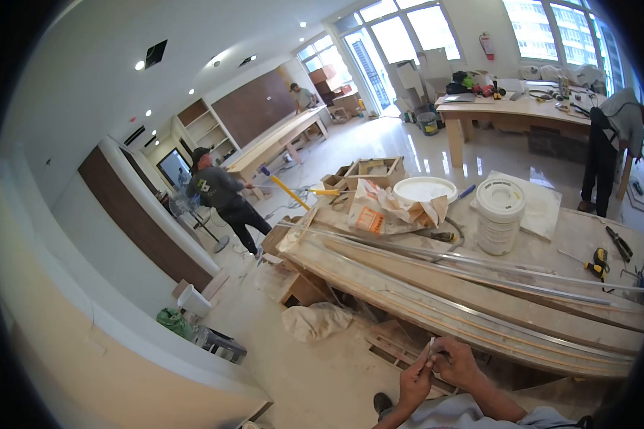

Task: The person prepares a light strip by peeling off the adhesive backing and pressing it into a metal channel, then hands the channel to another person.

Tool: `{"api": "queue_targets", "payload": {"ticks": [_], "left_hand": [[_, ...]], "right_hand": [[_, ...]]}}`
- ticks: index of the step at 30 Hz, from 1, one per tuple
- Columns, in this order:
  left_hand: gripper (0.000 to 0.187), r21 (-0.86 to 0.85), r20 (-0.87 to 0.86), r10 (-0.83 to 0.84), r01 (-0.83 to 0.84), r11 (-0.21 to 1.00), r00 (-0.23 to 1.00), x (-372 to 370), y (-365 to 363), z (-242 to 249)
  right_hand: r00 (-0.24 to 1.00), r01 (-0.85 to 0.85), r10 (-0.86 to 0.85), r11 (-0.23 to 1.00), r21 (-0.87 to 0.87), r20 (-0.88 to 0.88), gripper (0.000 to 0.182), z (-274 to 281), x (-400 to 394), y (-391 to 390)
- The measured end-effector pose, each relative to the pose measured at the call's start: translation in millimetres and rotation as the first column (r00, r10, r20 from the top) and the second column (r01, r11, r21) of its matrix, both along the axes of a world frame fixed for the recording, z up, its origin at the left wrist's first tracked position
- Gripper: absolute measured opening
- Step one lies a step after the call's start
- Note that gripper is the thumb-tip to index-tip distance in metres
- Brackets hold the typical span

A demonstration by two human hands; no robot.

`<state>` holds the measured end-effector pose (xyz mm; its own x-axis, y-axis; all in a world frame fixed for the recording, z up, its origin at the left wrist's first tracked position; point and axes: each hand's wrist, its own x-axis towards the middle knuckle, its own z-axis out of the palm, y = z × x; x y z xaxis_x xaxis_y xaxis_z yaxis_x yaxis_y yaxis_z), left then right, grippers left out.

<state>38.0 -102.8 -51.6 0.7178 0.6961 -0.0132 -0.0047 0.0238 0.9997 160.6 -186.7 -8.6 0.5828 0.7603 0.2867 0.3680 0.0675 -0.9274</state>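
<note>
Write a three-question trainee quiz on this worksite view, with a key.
1. True or false: the left hand and right hand meet on one small white piece.
2. What stands nearer the white bucket: A) the torn paper sack, B) the fire extinguisher?
3. Fill in: the person in the cap holds a long pole with a ____ handle.

Key: 1 true; 2 A; 3 yellow.

white bucket (499,214) beside torn sack (383,207)
</note>
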Motion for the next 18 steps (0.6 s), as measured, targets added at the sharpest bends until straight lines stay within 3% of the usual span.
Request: {"api": "queue_targets", "payload": {"ticks": [2,3,5,7,9,13,18], "left_hand": [[0.041,-0.045,0.06,-0.003,0.006,0.999,0.998,6.5,0.7,-1.5],[0.041,-0.095,0.114,0.002,0.009,0.995,0.993,8.7,0.0,0.0],[0.042,-0.126,0.088,0.001,0.01,0.992,0.996,8.0,-2.5,5.5],[0.042,-0.159,0.061,0.0,0.01,0.987,0.998,7.8,-2.7,11.0],[0.042,-0.04,0.001,-0.002,0.002,0.999,1.0,7.6,-2.6,13.6],[0.042,-0.042,0.032,-0.012,0.013,0.999,0.999,8.7,-1.5,11.7],[0.042,0.131,-0.047,0.009,-0.003,0.991,0.999,6.9,1.4,9.4]], "right_hand": [[0.966,0.033,-0.052,0.996,0.077,0.253,0.028,-11.9,2.2,3.0],[0.965,0.038,-0.056,0.996,0.078,0.254,0.028,-11.2,2.4,2.9],[0.991,0.096,-0.099,0.995,0.042,0.094,0.028,-7.8,-1.3,3.5],[0.992,0.099,-0.1,0.995,0.026,0.083,0.029,8.3,-3.1,2.1],[0.993,0.099,-0.099,0.995,0.01,0.071,0.029,11.1,-3.2,0.4],[0.988,0.087,-0.09,0.996,0.032,0.126,0.028,0.2,0.1,1.5],[0.988,0.053,-0.062,0.996,0.065,0.142,0.023,9.7,0.3,1.6]]}}
